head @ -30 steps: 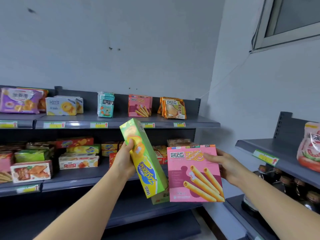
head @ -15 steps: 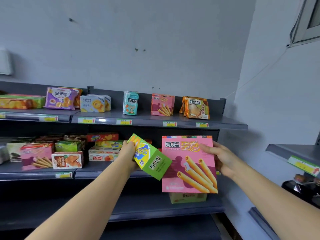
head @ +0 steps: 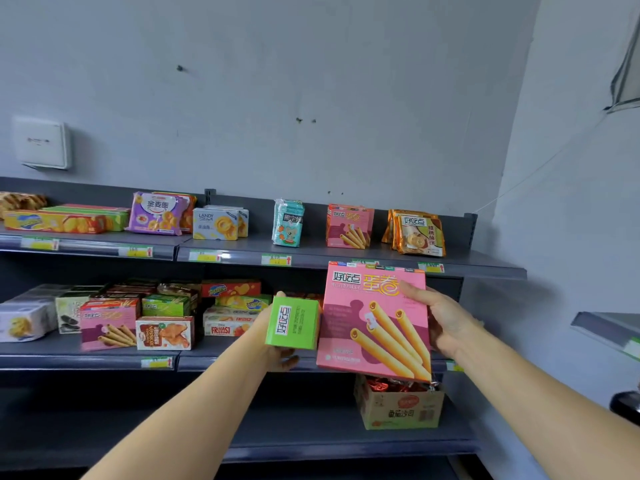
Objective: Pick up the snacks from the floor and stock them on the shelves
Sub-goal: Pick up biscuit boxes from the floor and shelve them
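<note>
My left hand (head: 277, 351) grips a long green snack box (head: 293, 323), its end face turned toward me, at the front of the middle shelf (head: 86, 358). My right hand (head: 446, 322) holds a flat pink egg-roll box (head: 375, 322) upright by its right edge, just right of the green box and in front of the same shelf. A matching pink box (head: 349, 226) stands on the top shelf (head: 485, 263) above.
The top shelf carries several snack packs and boxes; the middle shelf holds stacked boxes (head: 162, 332) at left. A cardboard carton (head: 398, 405) sits on the lower shelf. A second shelf unit (head: 606, 329) juts in at right. A white wall box (head: 41, 142) hangs at left.
My view swung left and nearer the shelves. The left hand turned the green box from slanted lengthwise to end-on. The pink box rose slightly toward the top shelf edge.
</note>
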